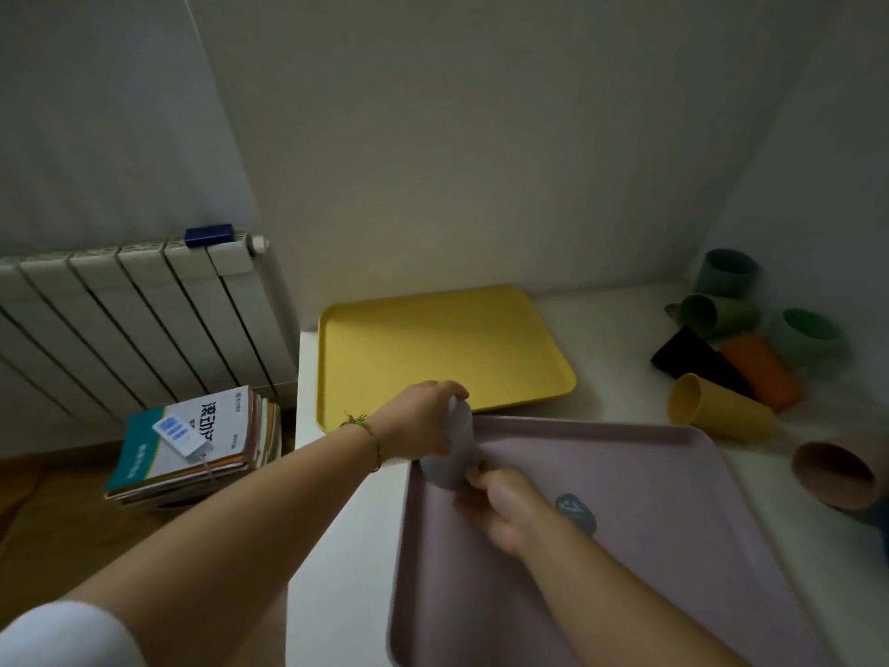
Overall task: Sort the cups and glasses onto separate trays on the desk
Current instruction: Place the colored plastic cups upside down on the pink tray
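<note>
Head view: both hands hold a pale grey cup (454, 447) over the near left corner of the pink tray (649, 546). The left hand (423, 421) wraps its upper end; the right hand (505, 503) pinches the lower rim. Best to stand it upright well inside the tray's rim, then let go one hand at a time.

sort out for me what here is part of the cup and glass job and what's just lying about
Part of the job:
- grey cup, held by left hand and right hand
- pink tray
- yellow tray
- cups heaped at desk's right

Lying about:
- stack of books
- radiator
- blue box
</note>
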